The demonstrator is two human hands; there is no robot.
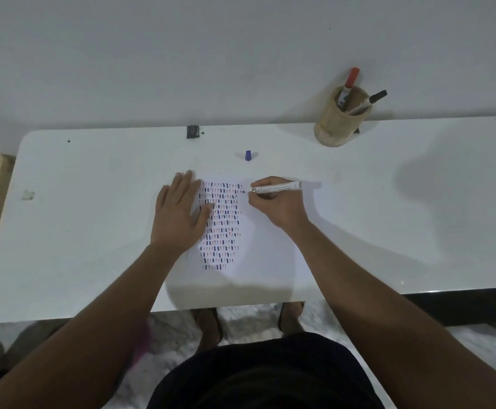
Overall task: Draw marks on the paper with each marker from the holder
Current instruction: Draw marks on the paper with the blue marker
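Observation:
A white sheet of paper (265,246) lies on the white table (78,231), its left half covered with rows of short blue and red marks. My left hand (178,215) rests flat on the paper's left edge, fingers spread. My right hand (276,206) grips an uncapped white marker (276,188), held nearly level with its dark tip touching the paper at the top of the marked rows. A blue cap (248,155) stands on the table beyond the paper. A round bamboo holder (339,122) at the back right contains a red-capped marker (350,81) and a black-capped marker (370,101).
A small black object (192,131) sits at the table's back edge against the white wall. A small chip (27,195) marks the table at the left. My feet show on the floor under the front edge.

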